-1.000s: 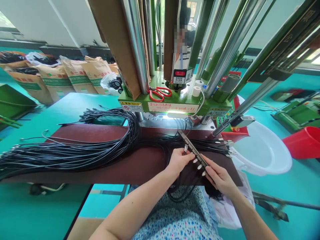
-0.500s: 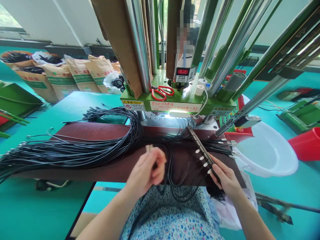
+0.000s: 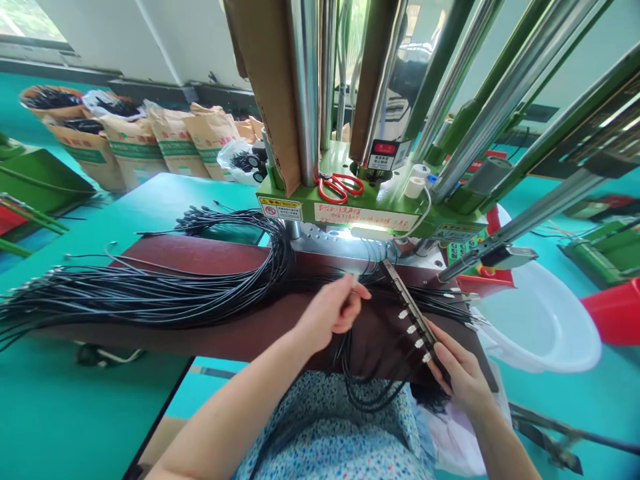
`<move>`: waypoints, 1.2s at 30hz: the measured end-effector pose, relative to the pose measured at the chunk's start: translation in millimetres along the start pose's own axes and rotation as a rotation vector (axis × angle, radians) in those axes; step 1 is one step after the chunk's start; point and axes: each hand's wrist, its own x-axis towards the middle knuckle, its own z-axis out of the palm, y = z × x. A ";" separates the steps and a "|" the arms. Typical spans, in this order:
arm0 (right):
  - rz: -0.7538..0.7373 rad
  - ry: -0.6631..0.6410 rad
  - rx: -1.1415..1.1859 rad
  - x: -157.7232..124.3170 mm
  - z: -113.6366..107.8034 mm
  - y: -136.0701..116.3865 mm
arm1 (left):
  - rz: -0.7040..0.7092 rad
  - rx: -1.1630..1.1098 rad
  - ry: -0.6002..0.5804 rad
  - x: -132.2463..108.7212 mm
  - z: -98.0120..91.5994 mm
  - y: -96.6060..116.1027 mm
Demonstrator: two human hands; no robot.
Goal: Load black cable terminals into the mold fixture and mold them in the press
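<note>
The left hand (image 3: 333, 313) is closed in a pinch, with a small pale cable tip (image 3: 355, 278) held between thumb and forefinger, just above a brown mat (image 3: 200, 257). The right hand (image 3: 461, 371) is curled around the lower end of a metal jig (image 3: 407, 300), which is held tilted across the mat. White connectors (image 3: 411, 329) are seated in a row along the jig, and cable ends are gathered beneath it. A large bundle of black cables (image 3: 150, 293) is spread leftward across the mat, while loops (image 3: 370, 393) are hung over its near edge toward a floral dress (image 3: 330, 440).

Beyond the mat, a green press (image 3: 360, 213) is seen with steel columns (image 3: 305, 87), and red scissors (image 3: 340, 188) are laid on its plate. A white basin (image 3: 540, 320) is placed to the right, with a red bucket (image 3: 617, 313) beyond it. Paper sacks (image 3: 175, 143) are lined up at the far left.
</note>
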 end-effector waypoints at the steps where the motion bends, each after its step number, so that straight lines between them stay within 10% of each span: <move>1: 0.004 0.006 0.003 -0.6 -0.2 -0.6 | -0.073 0.048 -0.023 12.1 7.4 -13.7; 17: 0.081 0.050 0.005 -5.3 7.5 -10.7 | -0.185 0.195 0.046 42.5 32.1 -48.1; 27: 0.074 0.013 -0.005 -3.8 4.3 -9.6 | 0.066 0.510 0.076 50.5 17.7 -50.0; 36: 0.096 0.003 0.012 -2.1 -2.2 -4.8 | -0.112 0.373 -0.175 53.5 9.5 -48.0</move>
